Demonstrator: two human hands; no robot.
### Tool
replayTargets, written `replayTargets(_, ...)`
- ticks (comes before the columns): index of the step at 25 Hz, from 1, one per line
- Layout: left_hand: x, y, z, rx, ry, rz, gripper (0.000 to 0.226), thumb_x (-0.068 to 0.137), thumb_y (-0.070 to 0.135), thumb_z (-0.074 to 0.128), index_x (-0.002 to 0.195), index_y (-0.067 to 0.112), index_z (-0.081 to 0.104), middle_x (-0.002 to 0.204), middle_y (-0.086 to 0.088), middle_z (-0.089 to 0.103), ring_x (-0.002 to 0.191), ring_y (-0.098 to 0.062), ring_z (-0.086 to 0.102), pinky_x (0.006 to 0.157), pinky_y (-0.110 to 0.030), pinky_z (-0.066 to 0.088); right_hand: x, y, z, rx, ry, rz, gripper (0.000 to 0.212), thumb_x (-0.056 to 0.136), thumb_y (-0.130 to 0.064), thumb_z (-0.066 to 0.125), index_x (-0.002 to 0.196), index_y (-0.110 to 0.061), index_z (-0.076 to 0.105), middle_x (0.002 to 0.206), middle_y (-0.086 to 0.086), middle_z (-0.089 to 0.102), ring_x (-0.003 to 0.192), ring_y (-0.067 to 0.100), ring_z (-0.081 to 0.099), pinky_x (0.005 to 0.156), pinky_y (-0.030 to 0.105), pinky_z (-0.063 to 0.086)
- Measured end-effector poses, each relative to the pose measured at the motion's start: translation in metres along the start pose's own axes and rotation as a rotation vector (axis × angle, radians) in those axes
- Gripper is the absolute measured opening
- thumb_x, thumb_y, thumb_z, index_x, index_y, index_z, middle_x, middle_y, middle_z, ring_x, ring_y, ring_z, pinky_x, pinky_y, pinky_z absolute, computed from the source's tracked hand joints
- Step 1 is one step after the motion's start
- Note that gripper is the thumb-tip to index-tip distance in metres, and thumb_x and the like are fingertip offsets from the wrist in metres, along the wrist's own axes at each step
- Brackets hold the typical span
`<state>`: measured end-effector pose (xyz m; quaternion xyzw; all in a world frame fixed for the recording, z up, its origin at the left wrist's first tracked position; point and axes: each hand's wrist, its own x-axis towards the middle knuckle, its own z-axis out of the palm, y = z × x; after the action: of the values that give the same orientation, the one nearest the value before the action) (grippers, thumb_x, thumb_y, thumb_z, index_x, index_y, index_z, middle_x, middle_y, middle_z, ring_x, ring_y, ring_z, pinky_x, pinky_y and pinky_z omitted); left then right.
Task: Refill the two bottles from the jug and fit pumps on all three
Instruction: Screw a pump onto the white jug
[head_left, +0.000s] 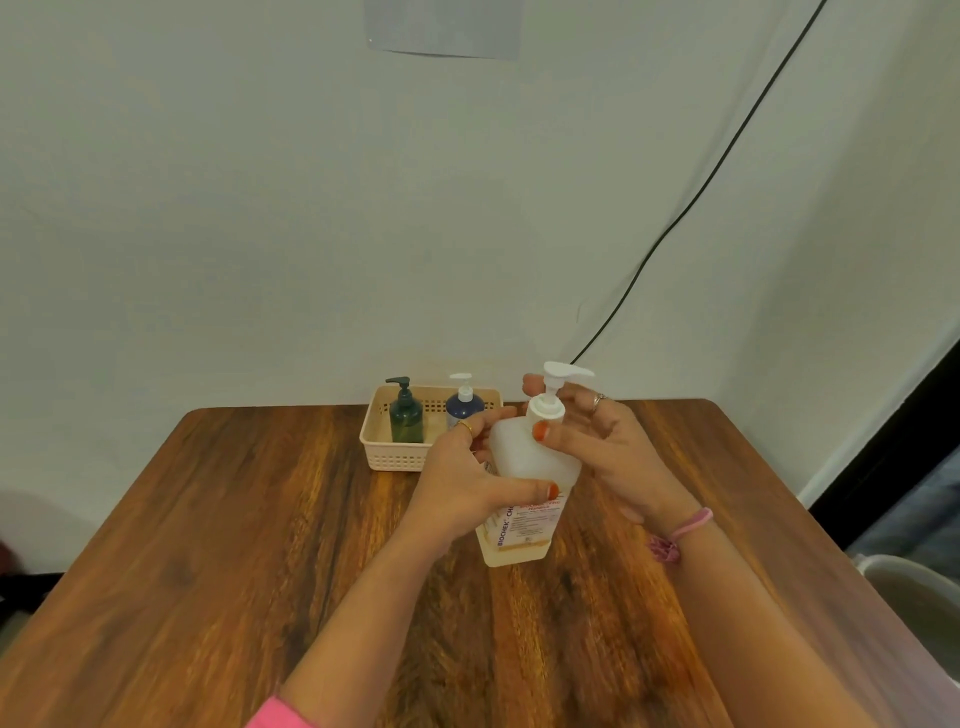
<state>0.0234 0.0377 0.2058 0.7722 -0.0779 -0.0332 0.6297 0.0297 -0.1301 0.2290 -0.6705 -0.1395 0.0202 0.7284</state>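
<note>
Head cam: left hand (457, 480) grips jug (524, 488), right hand (597, 441) on pump (553, 392).

I see orange-red nail polish, a gold ring on my left hand (464, 480), a silver ring and pink wristbands on my right hand (613, 452), and a pink sleeve (278, 714).

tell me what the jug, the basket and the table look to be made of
Jug: translucent whitish plastic, matte; pale liquid shows through near its base. Basket: cream plastic, likely moulded, with slotted walls. Table: wood or a wood-look laminate, brown grain with a soft sheen; which one cannot be told.
</note>
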Motion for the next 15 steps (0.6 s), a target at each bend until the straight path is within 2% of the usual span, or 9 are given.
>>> replayTargets(3,0.0003,0.0015,0.0008,0.022,-0.009,0.013,0.074,0.055,0.021,0.09,0.116,0.039,0.051,0.107,0.02,0.058,0.095,0.001,0.057,0.069,-0.014,0.051,0.0027,0.0044,0.0058,-0.016,0.069,0.012,0.057,0.067,-0.015,0.077,0.119,-0.006,0.054,0.111,0.009,0.069,0.103,0.027,0.067,0.077,0.037,0.058)
replayTargets(7,0.0008,-0.0004,-0.0009,-0.007,0.009,-0.008,0.079,0.053,0.023,0.091,0.121,0.035,0.052,0.111,0.015,0.059,0.099,-0.003,0.059,0.074,-0.021,0.054,-0.0022,-0.0012,0.0004,0.054,-0.034,0.038,0.054,0.075,-0.011,0.068,0.126,-0.011,0.053,0.109,-0.001,0.072,0.103,0.02,0.067,0.079,0.033,0.057)
replayTargets(10,0.001,-0.0016,-0.0015,-0.016,0.013,-0.012,0.082,0.052,0.023,0.092,0.124,0.032,0.054,0.112,0.013,0.061,0.1,-0.005,0.06,0.077,-0.026,0.057,-0.0019,0.0003,0.0011,0.045,0.025,0.016,0.046,0.069,-0.01,0.073,0.112,-0.006,0.058,0.102,0.001,0.074,0.097,0.022,0.069,0.076,0.034,0.058)
replayTargets(12,0.0008,-0.003,-0.0017,-0.012,0.011,-0.018,0.084,0.051,0.025,0.092,0.126,0.031,0.053,0.113,0.011,0.061,0.1,-0.006,0.061,0.078,-0.029,0.058,0.0004,0.0038,0.0047,0.026,0.058,0.052,0.046,0.065,-0.013,0.076,0.106,-0.009,0.055,0.095,0.003,0.075,0.091,0.023,0.07,0.07,0.034,0.059)
replayTargets(15,-0.0001,-0.0039,-0.0021,-0.004,0.015,-0.019,0.084,0.052,0.024,0.091,0.126,0.031,0.053,0.113,0.01,0.061,0.1,-0.006,0.061,0.078,-0.029,0.058,0.0009,0.0004,0.0018,0.0,-0.051,0.135,0.053,0.071,-0.018,0.073,0.12,-0.015,0.055,0.103,0.004,0.074,0.094,0.024,0.07,0.073,0.032,0.058)
